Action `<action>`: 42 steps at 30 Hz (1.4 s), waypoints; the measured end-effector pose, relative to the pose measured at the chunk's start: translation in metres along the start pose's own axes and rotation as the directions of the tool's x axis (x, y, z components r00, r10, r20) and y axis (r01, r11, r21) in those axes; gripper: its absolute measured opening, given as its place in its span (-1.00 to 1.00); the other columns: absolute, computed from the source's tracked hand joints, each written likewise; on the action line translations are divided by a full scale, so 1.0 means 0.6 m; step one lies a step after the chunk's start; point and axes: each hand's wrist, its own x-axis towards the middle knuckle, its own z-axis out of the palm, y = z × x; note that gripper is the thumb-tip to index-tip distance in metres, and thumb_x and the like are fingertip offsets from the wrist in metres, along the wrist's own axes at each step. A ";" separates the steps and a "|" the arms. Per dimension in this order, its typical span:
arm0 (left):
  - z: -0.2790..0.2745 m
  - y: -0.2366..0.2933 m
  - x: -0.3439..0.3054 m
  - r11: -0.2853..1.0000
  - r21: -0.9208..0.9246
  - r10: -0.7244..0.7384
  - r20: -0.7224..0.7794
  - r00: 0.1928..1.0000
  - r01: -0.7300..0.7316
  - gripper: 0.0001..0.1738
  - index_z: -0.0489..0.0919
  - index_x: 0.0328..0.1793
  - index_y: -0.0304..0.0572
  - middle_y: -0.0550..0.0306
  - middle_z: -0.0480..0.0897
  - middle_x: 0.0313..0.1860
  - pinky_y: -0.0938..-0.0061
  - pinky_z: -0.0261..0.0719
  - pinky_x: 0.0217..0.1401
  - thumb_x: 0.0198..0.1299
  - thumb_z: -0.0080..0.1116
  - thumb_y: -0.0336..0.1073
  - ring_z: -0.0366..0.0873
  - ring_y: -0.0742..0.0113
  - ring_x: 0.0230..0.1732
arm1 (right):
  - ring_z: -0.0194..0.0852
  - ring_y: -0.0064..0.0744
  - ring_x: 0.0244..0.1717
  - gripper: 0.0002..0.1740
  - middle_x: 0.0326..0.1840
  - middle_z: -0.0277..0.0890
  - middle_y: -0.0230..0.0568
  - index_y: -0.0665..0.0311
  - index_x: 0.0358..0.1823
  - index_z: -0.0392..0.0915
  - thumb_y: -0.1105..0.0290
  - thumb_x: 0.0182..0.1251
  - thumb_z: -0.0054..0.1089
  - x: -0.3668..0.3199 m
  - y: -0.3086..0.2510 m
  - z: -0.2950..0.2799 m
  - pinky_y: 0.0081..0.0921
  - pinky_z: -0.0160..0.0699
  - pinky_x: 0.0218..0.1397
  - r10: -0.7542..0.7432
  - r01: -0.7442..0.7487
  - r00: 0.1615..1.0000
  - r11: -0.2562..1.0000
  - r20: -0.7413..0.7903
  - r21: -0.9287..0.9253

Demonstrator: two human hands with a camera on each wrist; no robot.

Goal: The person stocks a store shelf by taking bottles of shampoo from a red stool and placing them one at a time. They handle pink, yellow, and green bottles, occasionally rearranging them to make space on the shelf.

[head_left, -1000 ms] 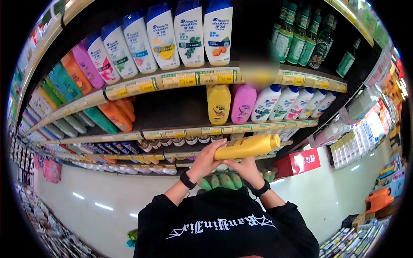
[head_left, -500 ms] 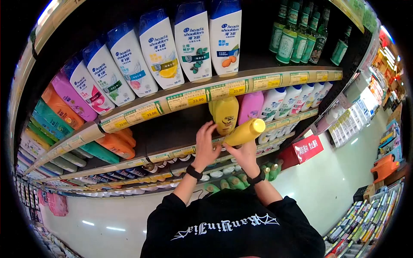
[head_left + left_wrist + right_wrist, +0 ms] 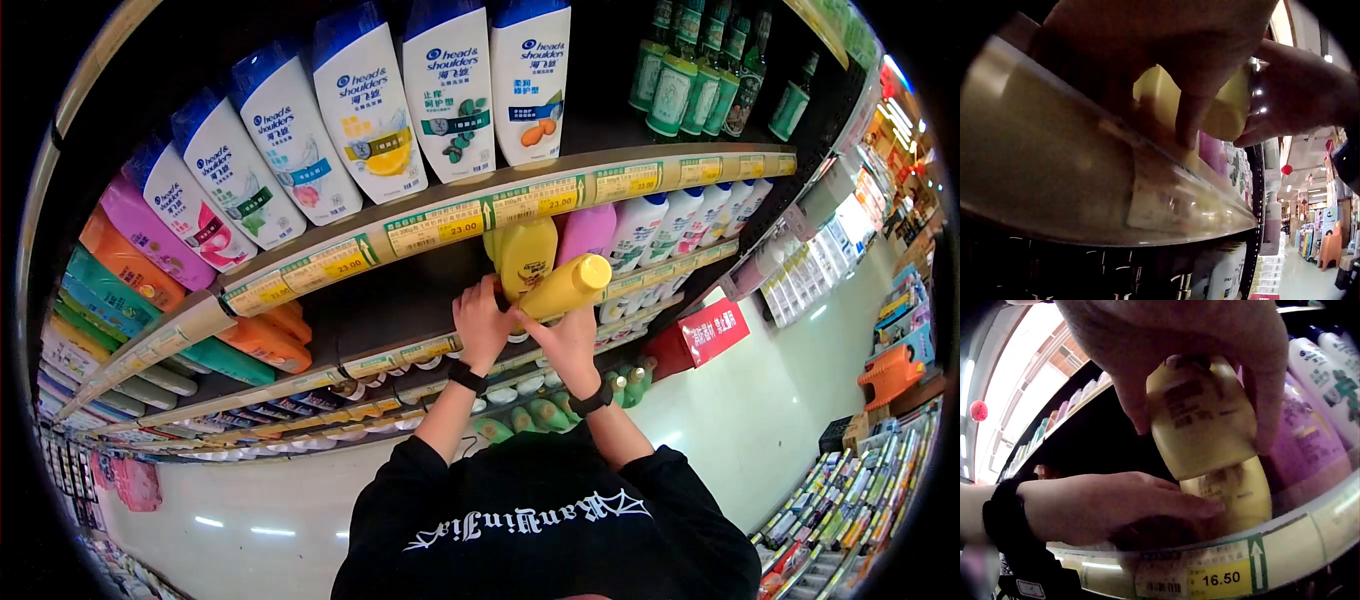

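My right hand [image 3: 572,345] grips a yellow shampoo bottle [image 3: 560,288], tilted, one rounded end raised toward the head camera. In the right wrist view this bottle [image 3: 1204,425] sits between thumb and fingers, in front of a second yellow bottle [image 3: 1238,503] standing on the shelf. My left hand [image 3: 483,325] is at the shelf edge beside that standing bottle [image 3: 528,250]. One straight digit lies along its lower front in the right wrist view; the other fingers are partly hidden. A pink bottle [image 3: 588,235] stands just to the right.
Overhead, a shelf lip [image 3: 430,232] with price labels carries a row of white bottles with blue caps [image 3: 450,100] and green glass bottles [image 3: 672,95]. More white bottles [image 3: 637,235] line the same shelf on the right. A red box [image 3: 705,335] stands on the floor.
The bottle in my right hand has swung from nearly level to tilted and moved closer to the shelf. My left hand has left it for the standing yellow bottle. The head view has shifted.
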 end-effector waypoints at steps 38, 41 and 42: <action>-0.019 -0.019 0.000 0.936 -0.322 0.161 0.039 0.986 -0.140 -0.50 0.50 0.15 -0.28 -0.11 0.58 0.05 0.15 0.48 0.19 0.04 0.29 -0.38 0.50 -0.15 0.12 | 0.36 0.22 0.13 0.00 0.08 0.34 0.15 0.42 0.36 0.13 0.23 -0.04 0.57 0.023 -0.010 0.065 -0.09 0.43 0.13 0.056 -0.068 0.991 0.993 -0.124 -0.092; -0.008 -0.030 -0.005 0.940 -0.304 0.177 0.050 0.983 -0.154 -0.50 0.51 0.17 -0.27 -0.11 0.59 0.04 0.15 0.50 0.16 0.05 0.30 -0.37 0.51 -0.14 0.10 | 0.36 0.22 0.13 0.01 0.11 0.33 0.17 0.43 0.40 0.10 0.23 0.00 0.54 0.021 -0.012 0.064 -0.10 0.43 0.14 0.125 -0.133 0.988 0.987 -0.088 -0.090; -0.009 -0.029 -0.004 0.942 -0.294 0.185 0.053 0.981 -0.162 -0.50 0.51 0.18 -0.27 -0.11 0.60 0.04 0.15 0.51 0.15 0.06 0.30 -0.37 0.52 -0.14 0.10 | 0.35 0.22 0.14 0.01 0.12 0.33 0.18 0.43 0.41 0.08 0.23 0.02 0.53 0.019 -0.007 0.065 -0.09 0.42 0.14 0.095 -0.103 0.991 0.991 -0.094 -0.083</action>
